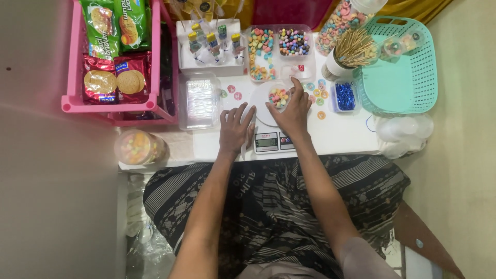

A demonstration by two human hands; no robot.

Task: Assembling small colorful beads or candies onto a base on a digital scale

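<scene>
A low white table (341,135) stands against a backdrop of red (292,11) and yellow cloth (413,7) beyond the fingertips. Pale grey floor (46,196) spreads far out from the left fingers, smooth and evenly lit, and a cream floor or wall (465,155) lies out past the right fingers. Crumpled clear plastic (147,253) lies on the floor, back toward the elbow from the left fingers.

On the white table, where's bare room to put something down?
The barest patch of the white table lies right of the scale, bordered by the blue-glitter tub and clear cups. A smaller strip lies below the clear lidded box, beside the left hand. The back edge, around the candy trays, is crowded.
</scene>
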